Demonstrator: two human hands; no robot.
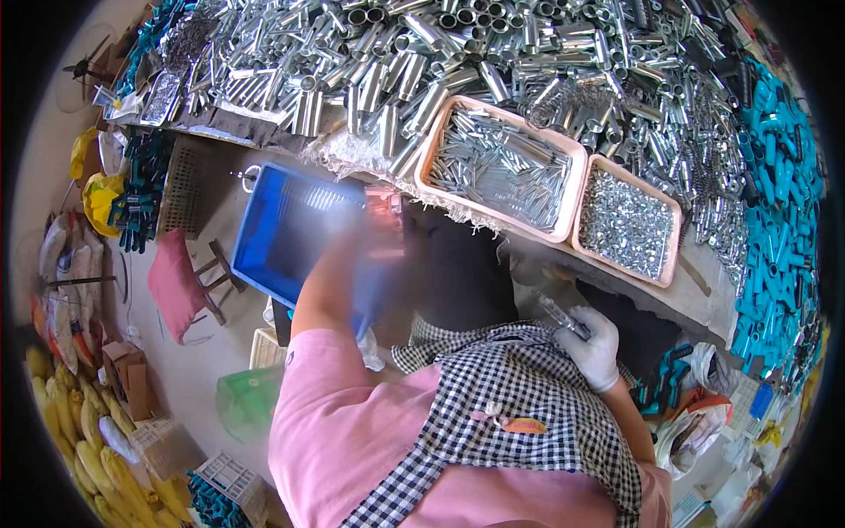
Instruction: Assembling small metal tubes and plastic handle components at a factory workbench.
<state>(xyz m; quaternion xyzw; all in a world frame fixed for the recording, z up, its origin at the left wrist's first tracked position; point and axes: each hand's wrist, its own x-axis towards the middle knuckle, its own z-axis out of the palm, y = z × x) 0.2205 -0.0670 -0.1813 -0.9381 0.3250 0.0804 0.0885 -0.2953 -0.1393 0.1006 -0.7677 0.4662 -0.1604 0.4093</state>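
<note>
From my seat at the feed, the work looks to be somewhere in the middle rather than near an end: the counter [704, 295] is heaped with loose metal tubes [414, 62], a pink tray of thin pins [502, 167] and a second pink tray of small silvery bits [627, 224] both sit well filled, and a bank of teal plastic pieces [779, 202] lies along the right side, so I judge a great deal of stock is yet to be handled. The right hand [591, 345], in a white glove, is down at the counter's near edge, its grip closed around a small clear and metal part [562, 315] that sticks out up and to the left from the fingers. The left hand [374, 251] is raised toward a blue crate [273, 233] that hangs tilted just below the counter's edge; that hand is smeared by motion, so I cannot tell whether its grip is wide, narrow or closed on anything, though it seems to lie against the crate's right side. A pink cushioned stool [180, 282] stands on the floor well off to the left, and yellow pieces [66, 414] are piled beyond it.
</note>
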